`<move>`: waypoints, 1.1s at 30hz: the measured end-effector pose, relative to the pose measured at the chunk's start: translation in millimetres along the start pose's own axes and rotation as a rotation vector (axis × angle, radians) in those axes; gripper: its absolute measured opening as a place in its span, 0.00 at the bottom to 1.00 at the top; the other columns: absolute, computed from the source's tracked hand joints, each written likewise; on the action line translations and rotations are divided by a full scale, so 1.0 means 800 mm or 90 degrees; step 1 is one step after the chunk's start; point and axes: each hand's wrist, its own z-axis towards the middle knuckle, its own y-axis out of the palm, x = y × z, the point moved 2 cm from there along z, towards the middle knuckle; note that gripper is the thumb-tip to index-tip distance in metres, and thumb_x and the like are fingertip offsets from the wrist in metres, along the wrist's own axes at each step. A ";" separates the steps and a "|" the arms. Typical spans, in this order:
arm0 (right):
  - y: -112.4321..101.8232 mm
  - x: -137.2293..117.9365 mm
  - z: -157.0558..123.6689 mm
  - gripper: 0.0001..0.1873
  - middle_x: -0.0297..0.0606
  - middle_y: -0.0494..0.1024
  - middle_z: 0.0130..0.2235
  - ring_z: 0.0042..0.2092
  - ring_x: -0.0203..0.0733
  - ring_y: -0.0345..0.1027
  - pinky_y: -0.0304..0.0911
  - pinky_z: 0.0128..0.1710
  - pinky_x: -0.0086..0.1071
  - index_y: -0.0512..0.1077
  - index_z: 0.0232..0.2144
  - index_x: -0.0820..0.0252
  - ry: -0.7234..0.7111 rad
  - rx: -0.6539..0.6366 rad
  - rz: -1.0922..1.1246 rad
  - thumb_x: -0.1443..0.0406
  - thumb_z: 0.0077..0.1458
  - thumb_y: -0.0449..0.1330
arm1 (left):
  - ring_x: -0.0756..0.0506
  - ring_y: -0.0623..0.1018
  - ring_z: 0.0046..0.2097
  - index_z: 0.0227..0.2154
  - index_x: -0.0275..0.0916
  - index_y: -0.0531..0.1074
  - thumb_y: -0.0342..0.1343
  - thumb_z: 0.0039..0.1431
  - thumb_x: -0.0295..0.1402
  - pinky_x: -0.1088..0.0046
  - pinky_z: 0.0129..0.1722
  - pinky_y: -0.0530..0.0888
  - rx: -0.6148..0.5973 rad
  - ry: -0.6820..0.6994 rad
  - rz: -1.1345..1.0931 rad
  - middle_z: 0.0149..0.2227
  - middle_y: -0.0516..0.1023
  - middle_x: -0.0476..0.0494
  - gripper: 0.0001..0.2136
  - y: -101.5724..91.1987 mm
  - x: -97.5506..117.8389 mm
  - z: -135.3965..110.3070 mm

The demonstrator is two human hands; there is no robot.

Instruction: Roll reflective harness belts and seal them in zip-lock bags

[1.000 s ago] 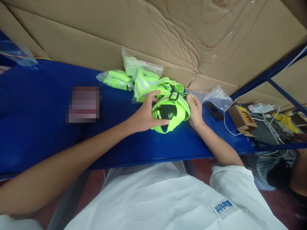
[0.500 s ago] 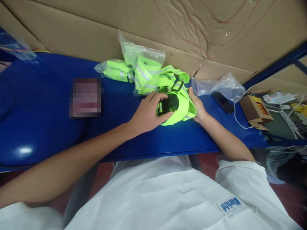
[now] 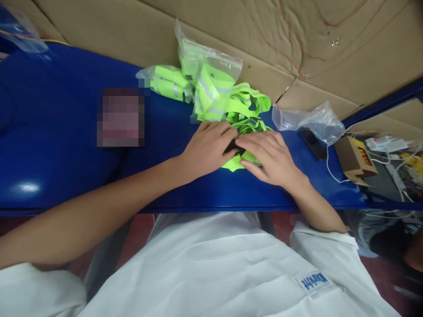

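A second ago our hands stood on either side of the neon-green reflective strap bundle [image 3: 246, 145], cupping it from left and right with its black buckle showing on top. Now both lie flat on it: our left hand [image 3: 206, 149] has slid over its left half and our right hand [image 3: 269, 158] has come across from the right edge to cover its top, fingertips nearly meeting over a dark patch at the centre of the frame. The bundle looks lower and flatter than before, squashed against the blue counter [image 3: 66, 145], so we judge it is being pressed into a compact fold. Neither grip is clenched; the palms are spread and pushing down, fingers extended, grasping nothing. Behind the bundle, in the upper middle of the frame, bagged straps [image 3: 208, 83] lean on the cardboard wall [image 3: 297, 35]. An empty clear bag [image 3: 310, 119] lies to the right, near a black phone [image 3: 312, 143].
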 end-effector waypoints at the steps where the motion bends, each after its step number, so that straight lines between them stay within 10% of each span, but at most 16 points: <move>1: 0.004 0.003 0.001 0.27 0.45 0.76 0.62 0.62 0.53 0.71 0.62 0.62 0.49 0.63 0.68 0.53 0.024 -0.017 -0.008 0.55 0.71 0.56 | 0.34 0.77 0.51 0.45 0.36 0.74 0.57 0.68 0.36 0.56 0.52 0.70 0.001 0.007 0.004 0.45 0.78 0.37 0.09 0.000 0.000 0.000; 17: 0.032 0.018 -0.004 0.23 0.46 0.78 0.59 0.59 0.50 0.73 0.63 0.60 0.45 0.64 0.66 0.58 0.149 0.016 0.090 0.60 0.74 0.48 | 0.35 0.79 0.44 0.49 0.31 0.78 0.53 0.69 0.36 0.57 0.41 0.70 -0.009 0.144 0.175 0.43 0.80 0.34 0.15 0.004 0.004 0.004; 26: 0.020 0.009 0.000 0.28 0.56 0.75 0.60 0.57 0.64 0.70 0.61 0.54 0.54 0.66 0.64 0.66 0.168 -0.111 -0.087 0.55 0.69 0.58 | 0.36 0.79 0.42 0.38 0.34 0.80 0.53 0.68 0.36 0.58 0.38 0.71 0.008 0.129 0.136 0.38 0.80 0.37 0.12 0.000 -0.010 0.005; 33: -0.014 0.069 -0.021 0.14 0.43 0.79 0.41 0.43 0.51 0.73 0.68 0.44 0.45 0.73 0.41 0.57 0.304 0.109 0.069 0.54 0.61 0.67 | 0.41 0.79 0.47 0.45 0.39 0.76 0.55 0.71 0.44 0.59 0.50 0.75 0.291 0.026 -0.010 0.44 0.79 0.42 0.14 -0.065 -0.043 0.017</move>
